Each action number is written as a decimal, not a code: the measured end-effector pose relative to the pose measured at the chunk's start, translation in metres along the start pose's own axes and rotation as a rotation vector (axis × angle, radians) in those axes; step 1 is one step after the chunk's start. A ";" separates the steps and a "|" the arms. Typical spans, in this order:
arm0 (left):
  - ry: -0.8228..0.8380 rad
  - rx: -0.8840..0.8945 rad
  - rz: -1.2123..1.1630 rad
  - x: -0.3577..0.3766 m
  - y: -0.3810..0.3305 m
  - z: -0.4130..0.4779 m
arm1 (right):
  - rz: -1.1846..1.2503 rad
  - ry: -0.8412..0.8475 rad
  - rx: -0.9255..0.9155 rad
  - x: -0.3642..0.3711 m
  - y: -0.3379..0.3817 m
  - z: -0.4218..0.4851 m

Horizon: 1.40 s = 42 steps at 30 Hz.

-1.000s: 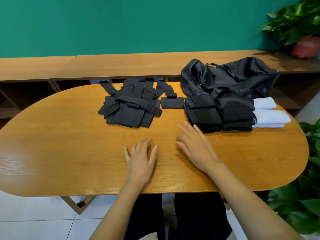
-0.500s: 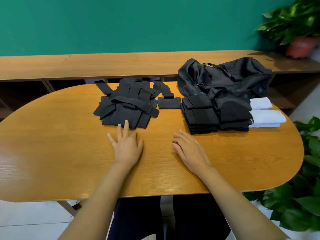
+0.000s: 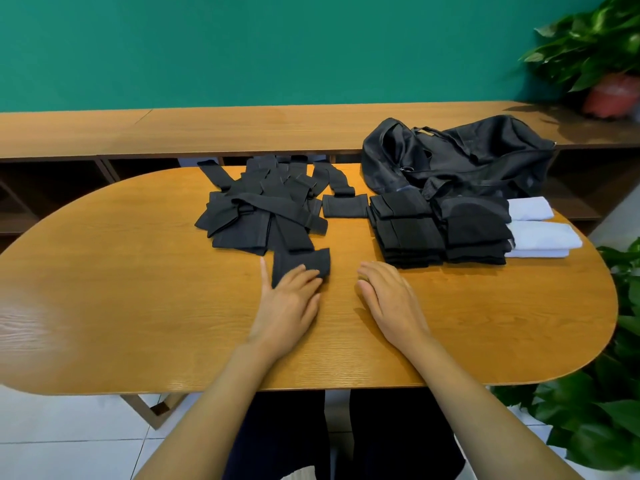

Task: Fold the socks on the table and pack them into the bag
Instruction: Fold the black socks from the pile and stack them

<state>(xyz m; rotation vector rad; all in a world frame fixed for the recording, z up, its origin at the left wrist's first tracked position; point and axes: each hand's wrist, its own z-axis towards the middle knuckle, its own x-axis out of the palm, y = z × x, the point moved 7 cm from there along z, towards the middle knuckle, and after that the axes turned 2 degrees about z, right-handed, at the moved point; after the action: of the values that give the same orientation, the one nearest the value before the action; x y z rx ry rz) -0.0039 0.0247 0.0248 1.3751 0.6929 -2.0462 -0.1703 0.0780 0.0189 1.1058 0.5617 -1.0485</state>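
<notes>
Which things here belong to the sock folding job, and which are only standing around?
For the job: the loose black socks, the sock under the left hand, the folded black stacks, the folded white socks, the black bag, the table.
Just there: the potted plant, the shelf, the leafy floor plant.

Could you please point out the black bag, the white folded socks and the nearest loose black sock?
black bag [image 3: 485, 147], head view, on its crumpled top fabric.
white folded socks [image 3: 543, 235], head view, on the nearer roll.
loose black sock [image 3: 301, 260], head view, on its bare upper part.
</notes>
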 end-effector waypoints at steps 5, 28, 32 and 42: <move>-0.004 0.080 -0.196 0.002 -0.036 -0.018 | 0.067 -0.042 0.016 -0.002 -0.003 -0.002; -0.181 -0.160 -0.238 -0.002 0.003 -0.036 | 0.055 -0.009 -0.219 -0.003 0.014 -0.009; -0.220 -0.230 -0.297 -0.006 0.010 -0.038 | -0.008 0.104 -0.255 0.006 0.016 -0.009; -0.187 -0.237 -0.374 -0.008 0.008 -0.039 | 0.035 -0.045 -0.166 -0.008 0.010 -0.009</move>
<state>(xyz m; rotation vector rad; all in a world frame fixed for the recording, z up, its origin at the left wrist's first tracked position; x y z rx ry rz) 0.0296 0.0472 0.0185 0.9597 1.1342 -2.2500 -0.1644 0.0902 0.0266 0.9411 0.5813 -0.9762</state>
